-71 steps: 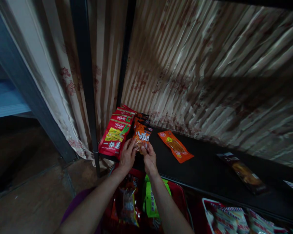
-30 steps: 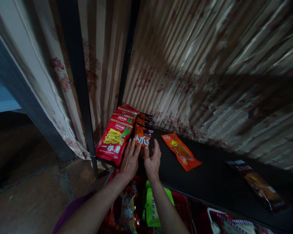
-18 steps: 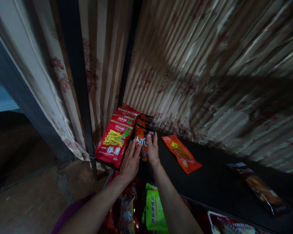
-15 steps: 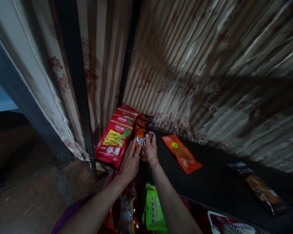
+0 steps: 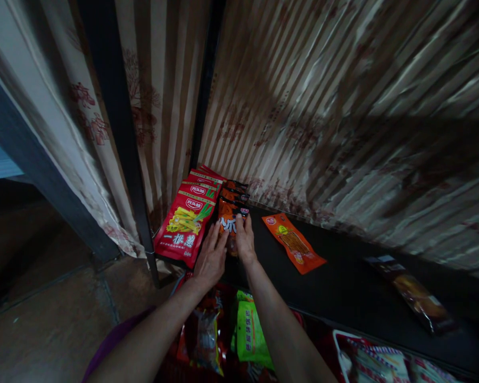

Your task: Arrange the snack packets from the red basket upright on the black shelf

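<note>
An orange and black snack packet (image 5: 228, 221) lies on the dark shelf, on top of others like it. My left hand (image 5: 212, 254) rests flat along its left edge with fingers stretched out, beside the red snack packets. Along the packet's right edge lies my right hand (image 5: 245, 239), its fingers straight and touching the wrapper. Several red snack packets (image 5: 186, 223) overlap in a row at the left end of the shelf. To the right of my hands, a flat orange packet (image 5: 293, 242) lies apart. The lower part of the black-and-orange packet is partly hidden by my hands.
A brown packet (image 5: 413, 295) lies farther right on the black shelf (image 5: 343, 276). Below the shelf are a green packet (image 5: 251, 332), a clear-wrapped packet (image 5: 207, 338) and white packets (image 5: 377, 364). A dark metal post (image 5: 122, 122) stands at left; a pleated curtain (image 5: 303, 106) hangs behind.
The view has shifted slightly, so the packets appear a little higher and farther left. My hands stay on either side of the orange and black packet.
</note>
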The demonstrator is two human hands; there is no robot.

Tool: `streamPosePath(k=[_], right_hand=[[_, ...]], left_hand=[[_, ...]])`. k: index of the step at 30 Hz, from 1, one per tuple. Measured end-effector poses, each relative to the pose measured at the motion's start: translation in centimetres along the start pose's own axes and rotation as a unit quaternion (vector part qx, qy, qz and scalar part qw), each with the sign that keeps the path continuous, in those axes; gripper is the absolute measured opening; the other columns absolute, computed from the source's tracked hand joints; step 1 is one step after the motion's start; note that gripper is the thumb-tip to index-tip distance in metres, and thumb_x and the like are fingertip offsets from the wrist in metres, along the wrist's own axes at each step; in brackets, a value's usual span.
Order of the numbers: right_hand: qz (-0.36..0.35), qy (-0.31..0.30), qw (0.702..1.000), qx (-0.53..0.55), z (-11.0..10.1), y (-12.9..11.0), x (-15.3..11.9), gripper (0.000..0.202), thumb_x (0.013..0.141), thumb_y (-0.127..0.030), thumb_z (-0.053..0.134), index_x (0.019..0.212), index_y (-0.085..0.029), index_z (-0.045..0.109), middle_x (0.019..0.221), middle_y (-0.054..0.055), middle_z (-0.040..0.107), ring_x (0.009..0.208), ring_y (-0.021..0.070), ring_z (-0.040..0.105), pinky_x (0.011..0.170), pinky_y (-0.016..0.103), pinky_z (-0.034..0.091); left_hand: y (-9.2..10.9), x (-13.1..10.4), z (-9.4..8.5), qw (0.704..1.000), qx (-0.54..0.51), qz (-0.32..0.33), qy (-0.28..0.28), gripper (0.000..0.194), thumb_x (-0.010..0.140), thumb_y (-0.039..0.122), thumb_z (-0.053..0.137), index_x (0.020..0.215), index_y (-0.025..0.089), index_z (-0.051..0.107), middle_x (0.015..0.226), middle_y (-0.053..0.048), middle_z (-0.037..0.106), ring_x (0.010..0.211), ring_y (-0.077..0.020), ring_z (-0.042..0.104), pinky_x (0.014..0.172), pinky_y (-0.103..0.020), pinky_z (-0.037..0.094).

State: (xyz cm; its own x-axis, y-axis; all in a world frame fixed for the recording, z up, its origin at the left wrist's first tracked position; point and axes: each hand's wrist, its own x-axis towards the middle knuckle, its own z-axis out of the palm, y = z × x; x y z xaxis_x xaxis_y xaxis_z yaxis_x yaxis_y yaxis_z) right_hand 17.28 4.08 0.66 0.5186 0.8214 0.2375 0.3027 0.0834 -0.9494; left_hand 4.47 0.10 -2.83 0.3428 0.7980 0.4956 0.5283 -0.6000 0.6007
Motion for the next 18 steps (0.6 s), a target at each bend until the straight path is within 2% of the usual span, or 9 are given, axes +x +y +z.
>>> streamPosePath(k=[4, 9, 14, 18], right_hand=[[0.048, -0.016, 0.998, -0.032, -0.4, -0.7, -1.4, 0.072, 0.084, -0.059, 0.046, 0.144, -0.023, 0.032, 0.137, 0.008, 0.053, 0.124, 0.0236, 0.051, 0.106, 0.04, 0.035], [0.026, -0.008, 0.997, -0.074, -1.7, -0.5, -3.8, 0.07, 0.086, -0.058, 0.041, 0.143, -0.019, 0.034, 0.147, 0.01, 0.039, 0.137, 0.0228, 0.034, 0.113, 0.041, 0.023], [-0.039, 0.039, 0.991, -0.124, -4.0, -0.2, -7.3, 0.055, 0.09, -0.05, 0.036, 0.132, -0.016, 0.048, 0.135, 0.012, 0.053, 0.124, 0.0227, 0.048, 0.107, 0.042, 0.033], [-0.099, 0.057, 0.984, -0.134, -5.3, -0.5, -10.8, 0.042, 0.091, -0.041, 0.039, 0.12, -0.017, 0.058, 0.121, 0.01, 0.061, 0.114, 0.0205, 0.055, 0.102, 0.039, 0.04]], left_hand=[[0.1, -0.2, -0.4, 1.0, 0.002, 0.006, 0.0, 0.057, 0.087, 0.012, 0.038, 0.143, 0.016, 0.03, 0.157, -0.012, 0.014, 0.145, -0.0254, 0.009, 0.115, -0.048, 0.025], [-0.2, -0.3, -0.3, 1.0, 0.003, 0.02, 0.01, 0.061, 0.085, 0.011, 0.041, 0.144, 0.015, 0.027, 0.157, -0.014, 0.013, 0.145, -0.0273, 0.007, 0.115, -0.051, 0.022], [-0.3, -0.5, -0.2, 0.997, 0.02, 0.049, 0.052, 0.051, 0.09, 0.02, 0.041, 0.139, 0.014, 0.034, 0.155, -0.015, 0.017, 0.144, -0.0271, 0.01, 0.114, -0.052, 0.022], [1.4, -1.9, -0.4, 0.993, -0.004, 0.105, 0.048, 0.041, 0.094, 0.02, 0.031, 0.133, 0.014, 0.043, 0.152, -0.014, 0.028, 0.143, -0.0226, 0.017, 0.114, -0.048, 0.025]])
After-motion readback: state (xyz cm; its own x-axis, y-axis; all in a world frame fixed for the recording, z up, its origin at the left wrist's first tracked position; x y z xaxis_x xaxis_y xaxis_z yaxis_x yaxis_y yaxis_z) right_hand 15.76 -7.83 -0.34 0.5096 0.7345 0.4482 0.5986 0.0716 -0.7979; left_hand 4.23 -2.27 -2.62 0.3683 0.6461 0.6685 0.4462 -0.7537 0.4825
